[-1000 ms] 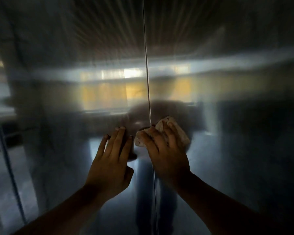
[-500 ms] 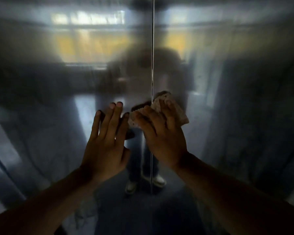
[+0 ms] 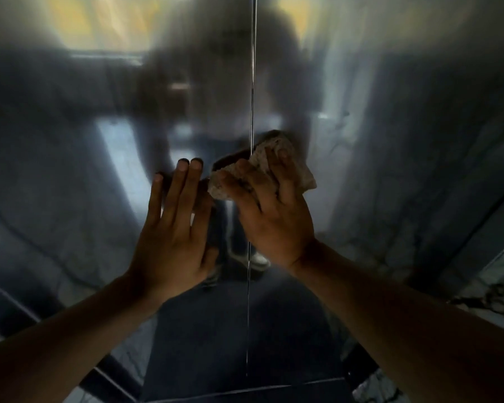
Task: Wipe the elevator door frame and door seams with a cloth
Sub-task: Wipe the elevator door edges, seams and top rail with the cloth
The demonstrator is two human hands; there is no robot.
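A crumpled light-coloured cloth (image 3: 300, 170) lies against the steel elevator doors, right on the vertical centre seam (image 3: 252, 82). My right hand (image 3: 269, 212) presses the cloth onto the seam with spread, straight fingers, and most of the cloth is hidden under it. My left hand (image 3: 175, 228) rests flat on the left door panel (image 3: 70, 184) just beside the seam, fingers straight and together, holding nothing. The right door panel (image 3: 390, 170) reflects a blurred standing person.
The dark floor threshold (image 3: 230, 391) runs along the bottom of the doors. A door frame edge (image 3: 477, 228) slants down the right side, with a pale marbled floor patch (image 3: 495, 289) beyond it. A dark frame strip crosses the lower left.
Both hands have travelled down the doors along the seam, the cloth going with the right hand. The view has tilted downward, bringing the threshold and floor into sight.
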